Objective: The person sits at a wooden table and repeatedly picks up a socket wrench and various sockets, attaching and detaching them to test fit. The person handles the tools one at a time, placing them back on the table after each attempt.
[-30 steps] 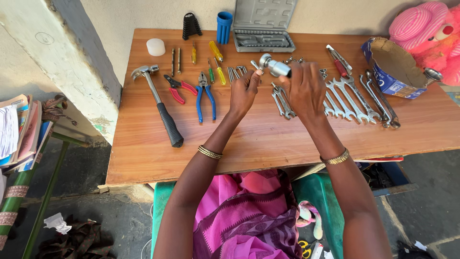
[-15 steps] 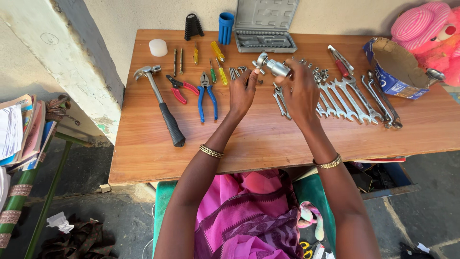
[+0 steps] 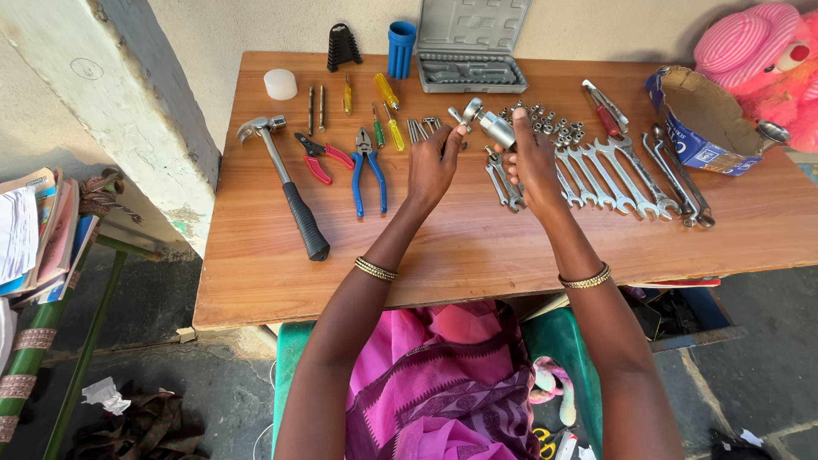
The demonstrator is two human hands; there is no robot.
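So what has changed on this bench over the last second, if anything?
Very little. Both hands keep hold of the metal ratchet tool: the left hand at its head end, the right hand around its body, and it has turned only slightly between them. Nothing was picked up or let go. The hammer, blue pliers and row of spanners lie as before.

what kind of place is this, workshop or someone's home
Likely a home corner used as a makeshift workbench: a wooden table laid with a hammer and a row of spanners, but a pink soft toy sits at its end.
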